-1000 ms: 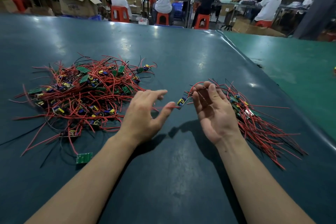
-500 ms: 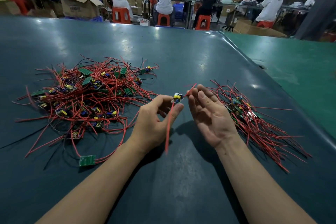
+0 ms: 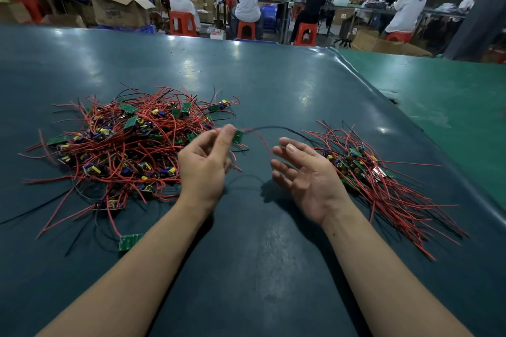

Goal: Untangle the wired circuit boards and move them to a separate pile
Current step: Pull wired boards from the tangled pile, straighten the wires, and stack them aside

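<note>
A tangled pile of wired circuit boards (image 3: 123,145), red and black leads with small green boards, lies on the left of the dark mat. A straighter separate pile (image 3: 369,175) lies on the right. My left hand (image 3: 204,164) hovers at the tangled pile's right edge and pinches one green circuit board (image 3: 237,136) between thumb and forefinger. Its black and red wires (image 3: 262,135) arc rightward toward my right hand (image 3: 306,175). That hand is palm up with relaxed fingers beside the right pile and holds nothing.
One loose green board (image 3: 130,241) lies apart, in front of the tangled pile, on a red lead. The dark mat (image 3: 260,254) ends at a raised edge on the right, beside a green table (image 3: 451,107). People sit on orange stools (image 3: 182,23) at benches beyond.
My left hand has taken the board that the right hand held, and the hands have drawn apart. The right hand has let go and turned palm up. The wires now arc between them.
</note>
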The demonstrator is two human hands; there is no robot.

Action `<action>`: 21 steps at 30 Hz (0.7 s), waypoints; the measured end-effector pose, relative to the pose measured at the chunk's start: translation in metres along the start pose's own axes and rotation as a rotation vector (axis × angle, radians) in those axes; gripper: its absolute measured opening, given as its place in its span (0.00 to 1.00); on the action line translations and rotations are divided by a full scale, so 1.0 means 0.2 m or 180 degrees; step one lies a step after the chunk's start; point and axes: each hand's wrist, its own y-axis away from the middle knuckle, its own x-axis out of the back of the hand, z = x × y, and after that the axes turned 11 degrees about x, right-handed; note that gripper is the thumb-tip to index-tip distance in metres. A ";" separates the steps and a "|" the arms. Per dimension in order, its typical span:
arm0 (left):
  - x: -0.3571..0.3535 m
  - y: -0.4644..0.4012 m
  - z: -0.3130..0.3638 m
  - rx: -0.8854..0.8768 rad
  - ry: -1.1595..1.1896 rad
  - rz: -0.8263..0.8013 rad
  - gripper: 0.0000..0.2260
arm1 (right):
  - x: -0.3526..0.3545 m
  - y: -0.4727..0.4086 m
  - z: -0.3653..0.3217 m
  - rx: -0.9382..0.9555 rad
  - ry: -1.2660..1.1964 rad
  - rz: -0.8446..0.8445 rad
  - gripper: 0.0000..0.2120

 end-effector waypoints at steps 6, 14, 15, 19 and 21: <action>0.05 -0.05 0.04 0.0237 0.0071 0.0241 0.23 | 0.01 0.01 -0.01 -0.0034 0.0174 0.0117 0.06; 0.17 -0.05 -0.01 -0.0486 -0.4958 0.0948 0.23 | 0.02 0.01 -0.01 -0.0035 0.0154 0.0087 0.07; 0.19 -0.06 -0.01 -0.0345 -0.5137 0.0982 0.21 | 0.02 0.01 -0.01 -0.0028 0.0144 0.0083 0.08; 0.19 -0.07 0.01 -0.0478 -0.4902 0.1050 0.10 | 0.03 0.01 -0.01 -0.0031 0.0163 0.0054 0.08; 0.18 -0.06 0.01 -0.0526 -0.4874 0.1076 0.10 | 0.03 0.01 -0.01 -0.0038 0.0154 0.0049 0.09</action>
